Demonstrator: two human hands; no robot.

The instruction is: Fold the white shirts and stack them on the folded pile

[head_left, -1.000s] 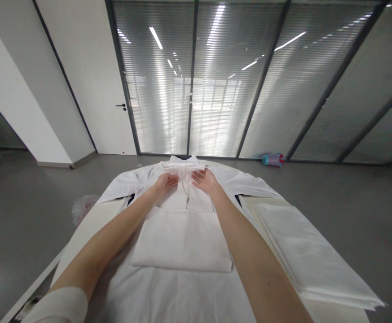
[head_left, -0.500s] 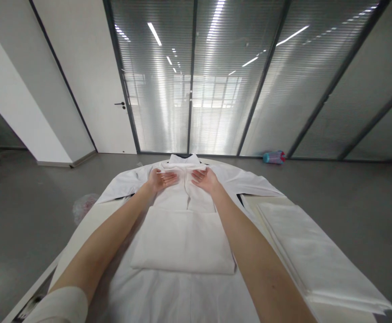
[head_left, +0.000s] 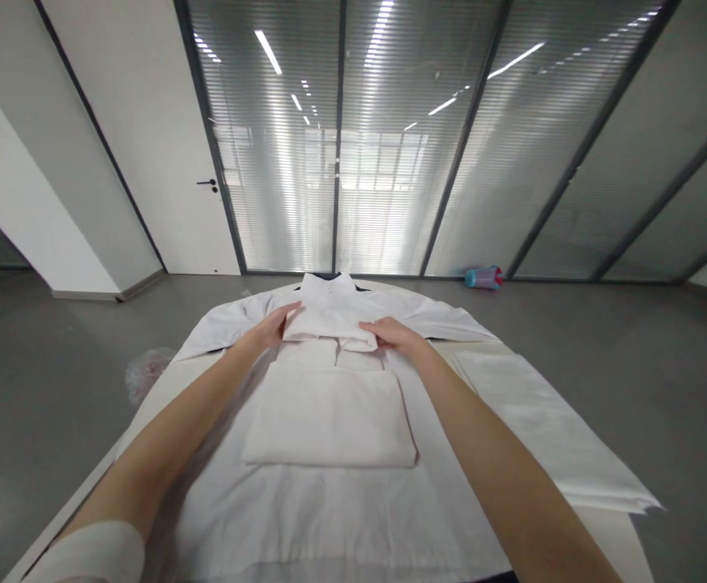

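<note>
A white shirt [head_left: 329,518] lies spread flat on the table, its collar [head_left: 327,283] at the far end and its sleeves out to both sides. On its middle rests a folded white cloth [head_left: 329,425]. My left hand [head_left: 271,328] and my right hand [head_left: 393,334] are stretched out just below the collar. Each grips one side of a raised fold of the shirt's chest [head_left: 329,320], which stands lifted off the layer beneath. The fingertips are partly hidden under the fabric.
A pile of flat white sheets [head_left: 541,421] lies on the table's right side. A blue and pink bottle [head_left: 480,277] lies on the grey floor by the glass wall. A crumpled plastic bag [head_left: 143,372] sits on the floor to the left.
Both hands went from lying flat on the shirt's chest to gripping it from the sides. The upper fabric is now lifted into a fold. The camera has tilted slightly.
</note>
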